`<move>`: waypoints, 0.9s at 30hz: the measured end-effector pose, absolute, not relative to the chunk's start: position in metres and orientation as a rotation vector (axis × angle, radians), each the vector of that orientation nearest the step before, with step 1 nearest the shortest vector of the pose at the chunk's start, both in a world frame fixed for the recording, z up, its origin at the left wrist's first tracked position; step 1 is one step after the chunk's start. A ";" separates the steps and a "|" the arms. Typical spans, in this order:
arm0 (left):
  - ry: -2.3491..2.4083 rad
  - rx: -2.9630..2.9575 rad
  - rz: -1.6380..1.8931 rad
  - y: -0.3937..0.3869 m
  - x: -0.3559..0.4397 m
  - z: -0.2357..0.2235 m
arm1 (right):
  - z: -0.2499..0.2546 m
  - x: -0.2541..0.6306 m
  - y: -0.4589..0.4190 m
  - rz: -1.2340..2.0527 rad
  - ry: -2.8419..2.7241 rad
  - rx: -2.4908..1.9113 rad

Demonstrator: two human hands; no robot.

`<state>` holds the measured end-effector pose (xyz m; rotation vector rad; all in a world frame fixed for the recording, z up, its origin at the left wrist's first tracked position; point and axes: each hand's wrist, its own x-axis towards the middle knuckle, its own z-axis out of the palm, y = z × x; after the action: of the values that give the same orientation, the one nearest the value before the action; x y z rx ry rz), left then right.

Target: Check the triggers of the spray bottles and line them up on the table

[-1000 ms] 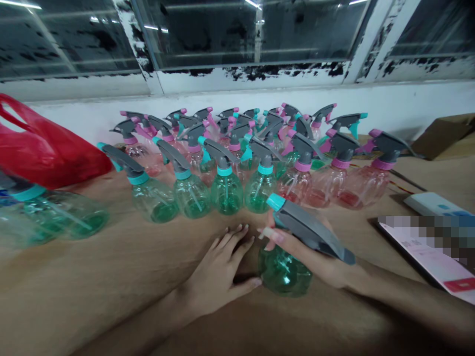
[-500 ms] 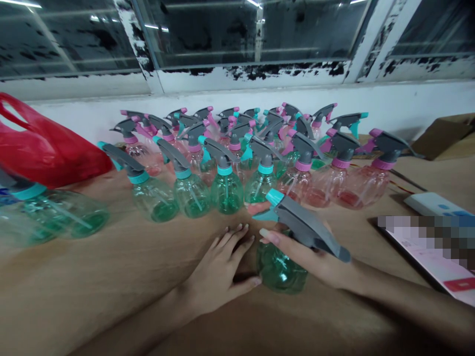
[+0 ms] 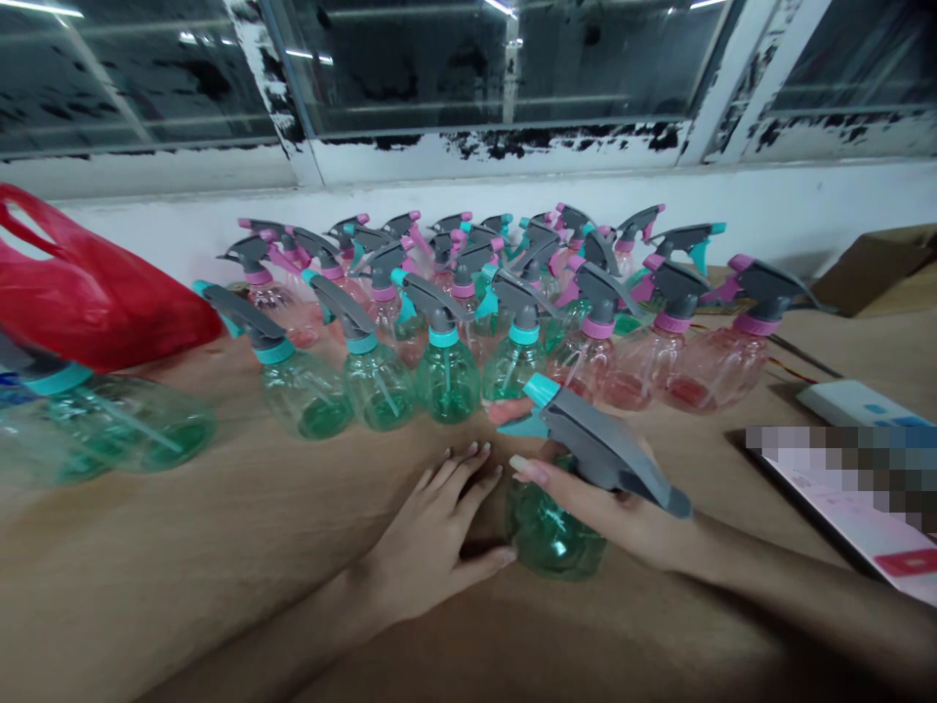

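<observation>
A green spray bottle (image 3: 557,532) with a grey and turquoise trigger head stands on the table in front of me. My right hand (image 3: 622,508) is wrapped round its neck, just under the spray head; part of the palm and some fingers are hidden behind it. Flat on the table to the left of this bottle lies my left hand (image 3: 439,527), its fingers stretched out and holding nothing. The left thumb tip comes close to the bottle's side; whether it touches I cannot tell.
Rows of green spray bottles (image 3: 448,376) and pink spray bottles (image 3: 717,366) stand along the wall. More green bottles (image 3: 146,420) are at the left. A red plastic bag (image 3: 109,293), a cardboard box (image 3: 878,268), a white box (image 3: 856,402) and a phone-like screen (image 3: 841,508) flank them.
</observation>
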<state>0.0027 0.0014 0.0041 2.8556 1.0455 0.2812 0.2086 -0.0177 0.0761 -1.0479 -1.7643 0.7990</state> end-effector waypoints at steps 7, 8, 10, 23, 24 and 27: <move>1.052 2.864 0.275 0.001 0.002 0.002 | 0.077 0.210 -0.017 0.801 -1.765 -1.037; 1.053 2.863 0.271 0.001 0.002 0.002 | 0.077 0.210 -0.017 0.801 -1.769 -1.036; 1.053 2.863 0.270 0.001 0.002 0.002 | 0.076 0.210 -0.017 0.798 -1.770 -1.035; 1.051 2.820 0.256 0.001 0.002 0.005 | 0.077 0.208 -0.015 0.891 -1.742 -0.888; 1.053 2.815 0.251 0.001 0.002 0.005 | 0.077 0.208 -0.014 0.889 -1.746 -0.885; 1.054 2.814 0.252 0.001 0.002 0.006 | 0.077 0.209 -0.014 0.889 -1.755 -0.890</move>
<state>0.0023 0.0008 0.0063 2.8141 1.0544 0.2524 0.2092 -0.0142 0.0774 -0.8897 -1.7545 0.8890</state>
